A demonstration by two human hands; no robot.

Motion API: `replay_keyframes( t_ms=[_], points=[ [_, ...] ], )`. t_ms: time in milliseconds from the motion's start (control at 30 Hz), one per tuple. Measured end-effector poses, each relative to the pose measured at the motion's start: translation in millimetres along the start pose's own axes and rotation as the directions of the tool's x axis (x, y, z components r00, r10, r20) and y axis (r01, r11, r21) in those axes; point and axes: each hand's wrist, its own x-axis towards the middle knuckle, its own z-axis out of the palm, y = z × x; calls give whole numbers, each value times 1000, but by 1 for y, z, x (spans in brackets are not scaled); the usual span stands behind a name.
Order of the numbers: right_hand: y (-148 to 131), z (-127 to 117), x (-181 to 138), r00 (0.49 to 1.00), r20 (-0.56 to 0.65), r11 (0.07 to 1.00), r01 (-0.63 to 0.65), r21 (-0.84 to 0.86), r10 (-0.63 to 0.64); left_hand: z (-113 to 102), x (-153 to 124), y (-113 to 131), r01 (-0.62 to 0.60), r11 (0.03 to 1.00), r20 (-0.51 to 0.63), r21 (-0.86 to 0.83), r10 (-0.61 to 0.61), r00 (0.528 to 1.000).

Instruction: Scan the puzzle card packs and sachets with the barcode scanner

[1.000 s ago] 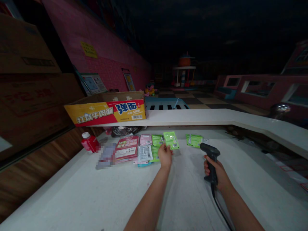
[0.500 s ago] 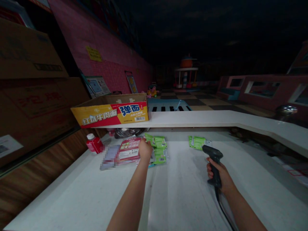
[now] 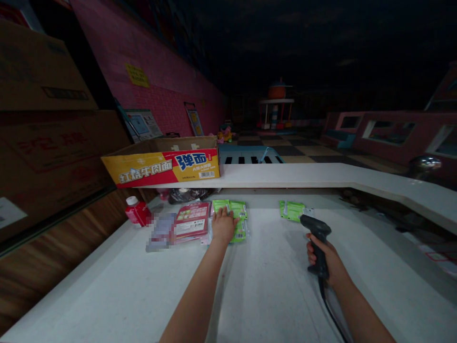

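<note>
A cluster of flat bright-green plastic packets [image 3: 241, 230] lies on the white counter [image 3: 271, 286]. The left hand [image 3: 224, 226] rests on it, fingers spread, obscuring part. Right of the cluster, the right hand [image 3: 330, 262] grips a black plastic pistol-shaped scanner [image 3: 319, 238]. Left of the cluster: flat pink-red packs [image 3: 193, 221], then a red bottle with white cap [image 3: 137, 213]. Behind and left: an open red-and-yellow cardboard box [image 3: 164, 166].

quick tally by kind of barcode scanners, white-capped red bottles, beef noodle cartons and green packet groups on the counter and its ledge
Barcode scanner: 1
White-capped red bottle: 1
Beef noodle carton: 1
Green packet groups: 2 (one partly under the left hand, one left of the scanner)
Total: 5
</note>
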Motion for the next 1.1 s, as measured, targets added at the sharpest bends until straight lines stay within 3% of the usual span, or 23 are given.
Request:
replay_keyframes(
  t_ms=[233, 400, 533, 767, 933, 1100],
  points=[
    [-2, 2, -1, 1000, -5, 1000, -10, -12, 10, 1, -1, -3, 93, 995, -17, 45, -92, 996],
    [-4, 4, -2, 1000, -10, 1000, -6, -17, 6, 2, 1, 11, 32, 999, -61, -14, -33, 998],
    [-6, 4, -2, 999, -28, 1000, 19, 2, -19, 7, 1, 43, -90, 989, -123, -116, 76, 990],
    [-6, 2, 2, 985, -131, 994, 113, -15, -114, 41, 9, 115, -287, 893, -86, -346, 274, 958],
    [-12, 0, 3, 959, -236, 985, 171, 37, -158, 63, 26, 162, -290, 846, -56, -447, 298, 953],
    [-19, 0, 5, 928, -337, 968, 214, 128, -160, 65, 45, 202, -210, 878, -11, -430, 227, 974]
  ],
)
